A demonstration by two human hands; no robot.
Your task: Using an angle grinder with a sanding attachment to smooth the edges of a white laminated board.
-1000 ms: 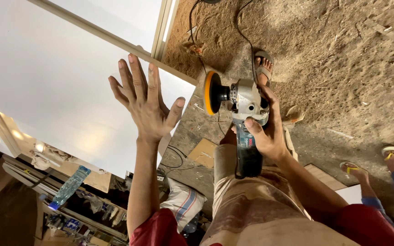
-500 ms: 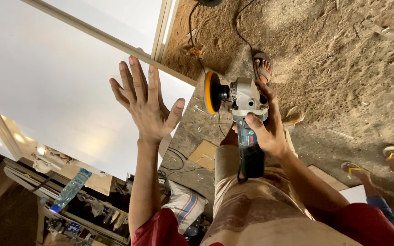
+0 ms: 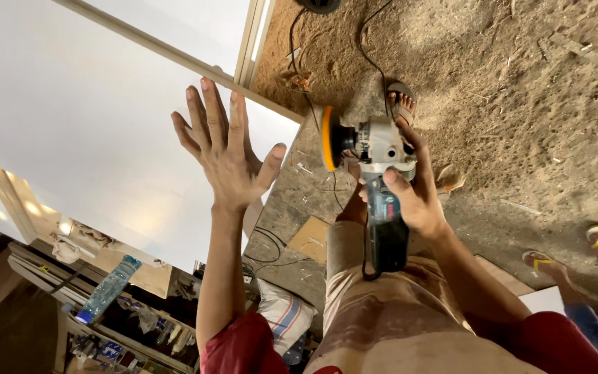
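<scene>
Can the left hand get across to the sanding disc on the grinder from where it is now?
Probably yes. The left hand lies flat on the white panel, and the orange disc of the grinder in the right hand faces it with nothing between.

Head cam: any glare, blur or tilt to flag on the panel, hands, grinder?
Head view: white panel nearly blown out, with soft glare patches at its lower left; left hand and right hand on the grinder are sharp; the frame is strongly tilted; lower-left clutter lies in shadow.

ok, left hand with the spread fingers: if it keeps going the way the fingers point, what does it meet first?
Likely the pale wooden strip across the large white panel; the left hand seems flat against that panel, though depth is unclear.
</scene>
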